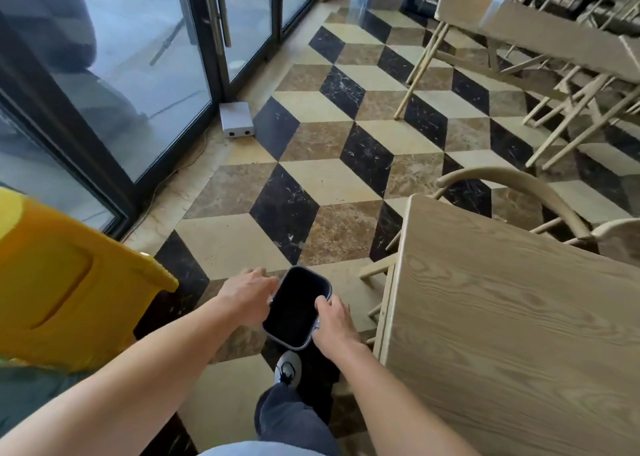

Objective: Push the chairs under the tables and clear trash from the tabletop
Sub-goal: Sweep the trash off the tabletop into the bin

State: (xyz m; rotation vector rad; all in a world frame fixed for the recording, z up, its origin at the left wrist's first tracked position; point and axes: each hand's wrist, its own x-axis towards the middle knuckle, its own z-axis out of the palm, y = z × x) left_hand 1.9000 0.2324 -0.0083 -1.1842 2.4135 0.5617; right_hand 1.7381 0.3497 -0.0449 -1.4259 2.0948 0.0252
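A small dark bin [294, 308] with a grey rim hangs low over the patterned floor, just left of the near wooden table [512, 334]. My left hand [247, 294] grips its left rim and my right hand [336, 319] grips its right rim. The bin's inside looks dark; I cannot tell what it holds. The near tabletop shows bare wood grain. A round-backed wooden chair [512, 192] sits tucked at the table's far side. A second wooden table [540, 36] stands at the back right, with several chairs [581, 109] under it.
A yellow plastic floor sign [65, 289] stands close on my left. Glass doors with black frames [138, 75] run along the left. A small white box [237, 120] with a cable lies on the floor by the doors. My shoe [289, 367] is under the bin.
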